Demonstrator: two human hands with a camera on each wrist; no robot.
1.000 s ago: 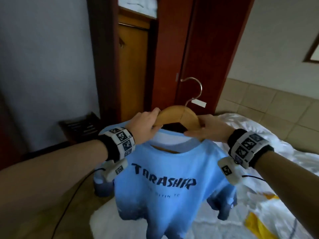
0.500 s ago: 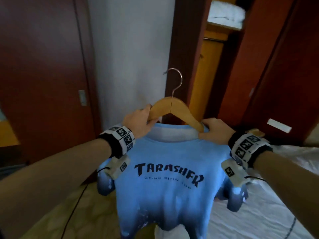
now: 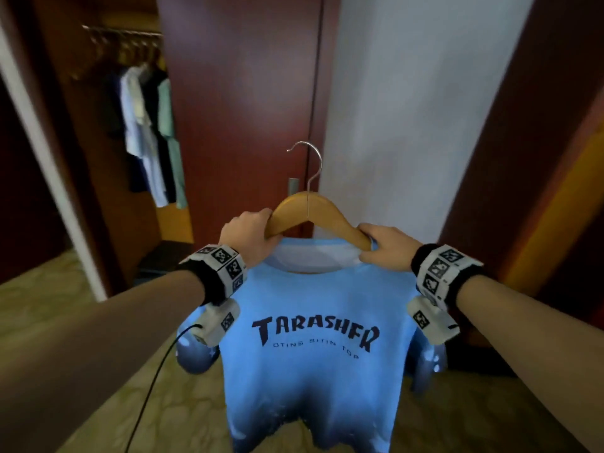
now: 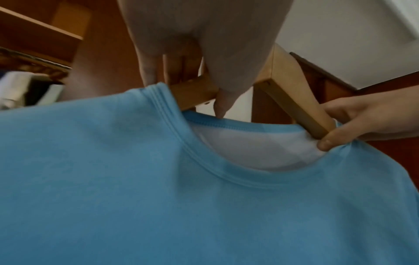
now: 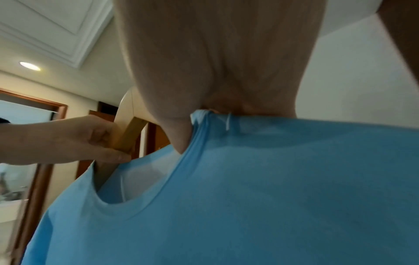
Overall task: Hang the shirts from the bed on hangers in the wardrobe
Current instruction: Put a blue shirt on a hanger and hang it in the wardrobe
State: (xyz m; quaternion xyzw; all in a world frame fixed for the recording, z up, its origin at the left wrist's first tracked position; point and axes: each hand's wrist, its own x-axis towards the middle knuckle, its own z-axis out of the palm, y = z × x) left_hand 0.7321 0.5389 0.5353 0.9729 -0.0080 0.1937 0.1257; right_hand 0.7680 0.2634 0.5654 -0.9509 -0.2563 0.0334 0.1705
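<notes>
Open dark-wood wardrobe [image 3: 108, 132] at 10 o'clock: rail with hung clothes [image 3: 150, 135], free rail left of them. Left hand [image 3: 250, 235] fingers curled round the left arm of the light wooden hanger with metal hook [image 3: 309, 209]. Sky-blue printed T-shirt [image 3: 313, 338] hangs on it, dead centre (chest reads "TARASHFR"; the small line below is not clearly legible). Right hand [image 3: 385, 248] pinches the collar against the hanger's right arm, 2 o'clock.

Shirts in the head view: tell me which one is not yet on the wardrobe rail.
The light blue TARASHER T-shirt on the wooden hanger, held by both hands; the others already hang inside.
</notes>
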